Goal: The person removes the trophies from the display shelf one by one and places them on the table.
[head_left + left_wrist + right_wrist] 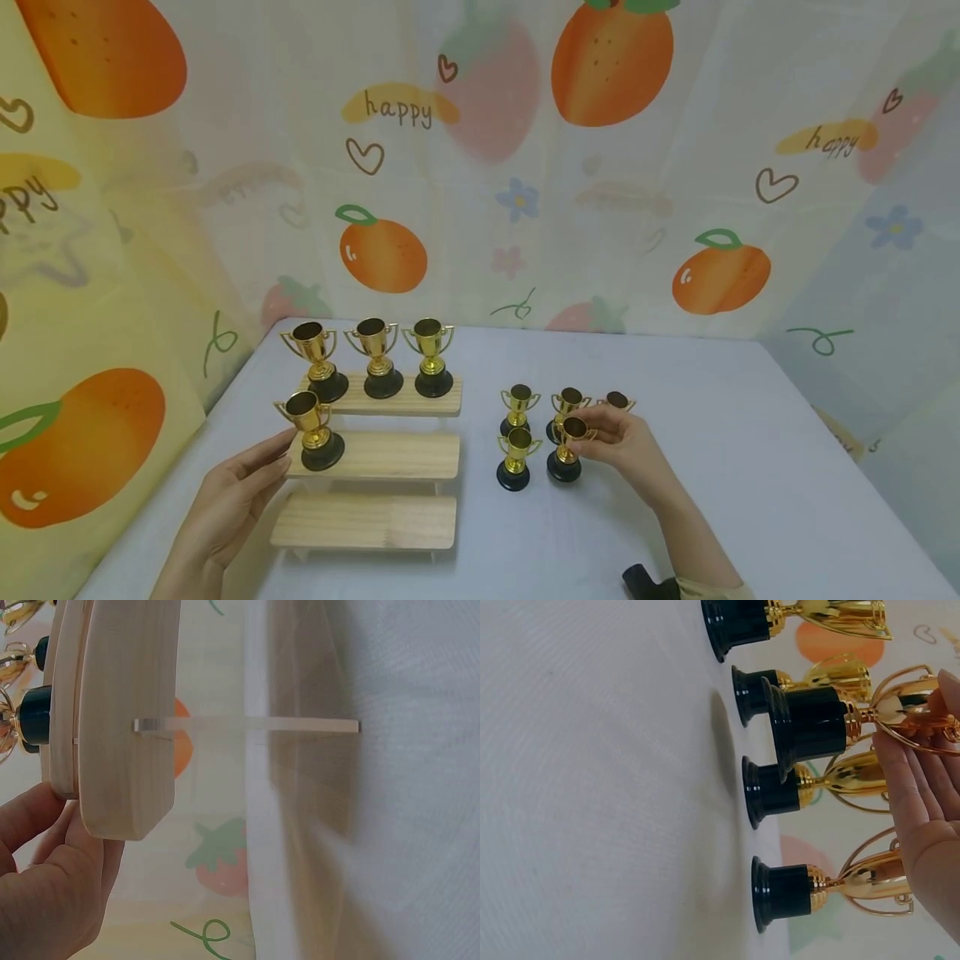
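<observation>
Pointing mouth-up: upright gripped trophy

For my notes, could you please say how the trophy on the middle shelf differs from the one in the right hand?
The shelf trophy stands on the middle shelf; the held trophy hangs above the tabletop. The right hand pinches the held trophy, while no hand grips the shelf trophy. In the head view, the shelf trophy appears larger than the held trophy. Both have gold two-handled cups and black bases.

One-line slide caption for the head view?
Right hand grips a gold trophy; left hand holds a tiered wooden stand bearing four trophies.
</observation>
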### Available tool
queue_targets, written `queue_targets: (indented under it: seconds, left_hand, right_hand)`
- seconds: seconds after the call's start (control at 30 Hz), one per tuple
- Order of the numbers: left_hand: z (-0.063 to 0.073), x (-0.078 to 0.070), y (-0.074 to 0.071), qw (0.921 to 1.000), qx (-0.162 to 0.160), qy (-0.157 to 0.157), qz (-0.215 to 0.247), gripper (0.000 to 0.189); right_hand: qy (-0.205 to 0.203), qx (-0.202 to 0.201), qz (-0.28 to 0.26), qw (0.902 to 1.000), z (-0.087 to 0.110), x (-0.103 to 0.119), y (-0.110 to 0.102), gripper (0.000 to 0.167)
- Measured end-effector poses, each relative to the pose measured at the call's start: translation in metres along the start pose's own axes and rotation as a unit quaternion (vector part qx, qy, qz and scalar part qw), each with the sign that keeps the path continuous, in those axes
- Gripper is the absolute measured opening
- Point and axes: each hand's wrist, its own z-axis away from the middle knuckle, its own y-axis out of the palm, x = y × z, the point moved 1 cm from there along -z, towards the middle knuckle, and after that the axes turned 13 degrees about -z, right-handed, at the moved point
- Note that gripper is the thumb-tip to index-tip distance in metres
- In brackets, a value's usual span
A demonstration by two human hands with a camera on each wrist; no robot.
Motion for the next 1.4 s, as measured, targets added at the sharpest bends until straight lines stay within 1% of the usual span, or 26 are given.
queue_targets:
  seconds: [0.2,0.33,0.57,0.83,1.0,1.23,1.4]
  left_hand:
    - [-0.001,-0.001,0.001,0.9999,0.003,0.012,0.006,0.036]
    - [0.000,-0.001,0.001,1.0000,0.003,0.007,0.002,0.037]
    - [-0.002,-0.003,0.001,0.9999,0.002,-0.007,-0.010,0.032]
    - [0.000,-0.003,0.001,1.0000,0.005,0.006,-0.002,0.038]
    - [0.001,-0.001,0.001,0.9999,0.008,0.013,0.003,0.040]
    - [0.000,-0.001,0.001,1.0000,0.000,-0.004,-0.002,0.035]
    - [0.000,0.000,0.000,1.0000,0.000,-0.007,-0.001,0.034]
  right_hand:
    - [-0.006,0.008,0.004,0.9999,-0.002,-0.003,-0.001,0.048]
    - [-0.007,0.017,-0.001,0.9998,-0.003,-0.004,-0.002,0.048]
    - [-0.003,0.028,0.004,0.9996,-0.003,-0.006,-0.003,0.046]
    - [0.006,0.034,0.017,0.9993,-0.002,-0.009,-0.002,0.049]
    - [0.005,0.041,0.018,0.9990,-0.002,-0.012,-0.001,0.048]
    - [0.004,0.044,0.022,0.9988,-0.001,-0.014,-0.003,0.048]
    - [0.007,0.042,0.021,0.9988,-0.002,-0.015,-0.003,0.049]
